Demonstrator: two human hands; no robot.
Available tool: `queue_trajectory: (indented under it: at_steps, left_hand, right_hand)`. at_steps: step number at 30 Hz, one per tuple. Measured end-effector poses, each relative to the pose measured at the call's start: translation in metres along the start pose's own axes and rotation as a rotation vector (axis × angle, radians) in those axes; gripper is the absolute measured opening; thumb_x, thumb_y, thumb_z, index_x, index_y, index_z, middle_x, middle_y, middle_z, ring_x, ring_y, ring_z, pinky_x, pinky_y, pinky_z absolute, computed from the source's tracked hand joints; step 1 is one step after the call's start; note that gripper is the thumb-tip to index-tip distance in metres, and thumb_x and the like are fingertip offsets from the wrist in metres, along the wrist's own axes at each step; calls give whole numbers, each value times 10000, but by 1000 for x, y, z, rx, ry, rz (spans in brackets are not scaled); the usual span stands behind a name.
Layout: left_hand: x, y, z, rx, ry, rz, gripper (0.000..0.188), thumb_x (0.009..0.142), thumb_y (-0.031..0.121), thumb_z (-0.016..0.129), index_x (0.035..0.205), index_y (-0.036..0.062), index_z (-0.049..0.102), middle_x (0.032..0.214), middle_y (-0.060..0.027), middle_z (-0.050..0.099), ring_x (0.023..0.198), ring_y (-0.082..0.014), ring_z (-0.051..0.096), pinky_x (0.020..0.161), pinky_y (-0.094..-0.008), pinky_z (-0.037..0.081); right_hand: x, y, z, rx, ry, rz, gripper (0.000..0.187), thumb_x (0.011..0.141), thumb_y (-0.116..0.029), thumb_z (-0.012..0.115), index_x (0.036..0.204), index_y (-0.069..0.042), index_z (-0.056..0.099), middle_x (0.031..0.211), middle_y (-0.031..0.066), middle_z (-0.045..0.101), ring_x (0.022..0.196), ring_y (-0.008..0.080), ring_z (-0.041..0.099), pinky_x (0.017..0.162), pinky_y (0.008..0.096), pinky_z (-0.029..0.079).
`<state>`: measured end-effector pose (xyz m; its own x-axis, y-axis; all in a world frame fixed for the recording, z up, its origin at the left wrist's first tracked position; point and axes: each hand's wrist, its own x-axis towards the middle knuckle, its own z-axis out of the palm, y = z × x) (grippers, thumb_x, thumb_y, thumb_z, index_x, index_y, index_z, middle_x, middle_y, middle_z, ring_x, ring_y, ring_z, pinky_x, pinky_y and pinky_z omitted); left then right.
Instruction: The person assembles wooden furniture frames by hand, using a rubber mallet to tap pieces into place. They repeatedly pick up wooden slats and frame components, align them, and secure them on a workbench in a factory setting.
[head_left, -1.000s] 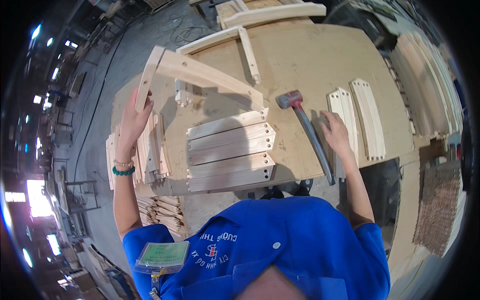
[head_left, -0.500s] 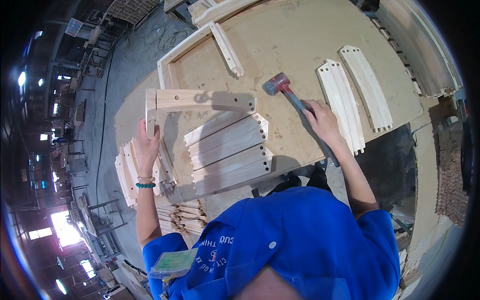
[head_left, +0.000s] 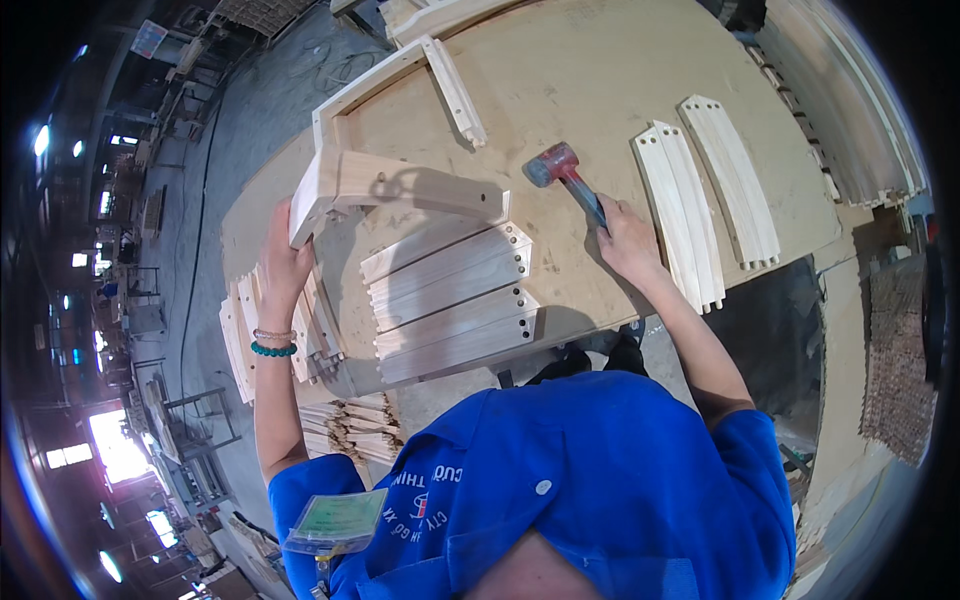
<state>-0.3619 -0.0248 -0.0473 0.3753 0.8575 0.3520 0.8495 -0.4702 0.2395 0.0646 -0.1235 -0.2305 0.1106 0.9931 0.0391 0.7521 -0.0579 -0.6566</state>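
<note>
My left hand (head_left: 287, 258) is closed around the end piece of a pale wooden frame part (head_left: 410, 184). This part is two boards joined at a corner, the longer one with drilled holes and reaching right over the table. It is tilted, its left end raised. My right hand (head_left: 630, 242) grips the handle of a mallet (head_left: 584, 196) with a red and grey head, which lies at or just above the tabletop. Below the frame part, several wooden slats (head_left: 450, 290) with dark holes at their right ends lie side by side.
More curved slats (head_left: 680, 210) lie at the right of the brown table (head_left: 590, 90). Another wooden frame piece (head_left: 375, 85) rests at the far left. Stacked slats (head_left: 240, 330) sit by the left edge, with bundled wood (head_left: 350, 425) lower down. Wooden panels (head_left: 850, 90) stand at the far right.
The frame part has tilted and turned, its left end now higher and its right end lower. My left hand moved slightly left. My right hand shifted a little along the mallet handle.
</note>
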Motion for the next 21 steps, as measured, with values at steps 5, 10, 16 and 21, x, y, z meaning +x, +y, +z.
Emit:
queue_trajectory:
  at_steps: [5, 10, 16, 21]
  left_hand:
    - [23, 38, -17, 150, -8, 140, 454, 733, -35, 584, 1168, 63, 504, 1045, -166, 591, 983, -379, 575, 809, -428, 479]
    - [35, 65, -35, 138, -50, 178, 435, 679, -65, 583, 1087, 56, 493, 981, -176, 567, 960, -399, 556, 790, -465, 466]
    - [46, 82, -35, 138, -30, 244, 399, 711, -60, 550, 1089, 40, 465, 940, -196, 569, 908, -408, 559, 761, -472, 463]
    - [48, 82, -22, 239, -32, 265, 361, 735, -49, 548, 1079, 36, 476, 913, -206, 577, 896, -398, 574, 750, -476, 467]
  right_hand:
    - [24, -34, -52, 386, -210, 66, 494, 911, -268, 564, 1350, -56, 482, 810, 111, 572, 754, 229, 589, 669, 348, 474]
    - [47, -183, -197, 471, 4, -252, 459, 982, -445, 449, 1237, -84, 570, 688, -32, 487, 491, 47, 438, 411, 190, 340]
    - [45, -247, -248, 547, -220, -752, 421, 1002, -406, 428, 1174, -41, 549, 686, 10, 526, 490, 77, 486, 445, 198, 427]
    - [36, -222, -214, 154, -421, -134, 442, 986, -488, 408, 1148, -115, 581, 642, -44, 417, 428, 39, 356, 384, 197, 312]
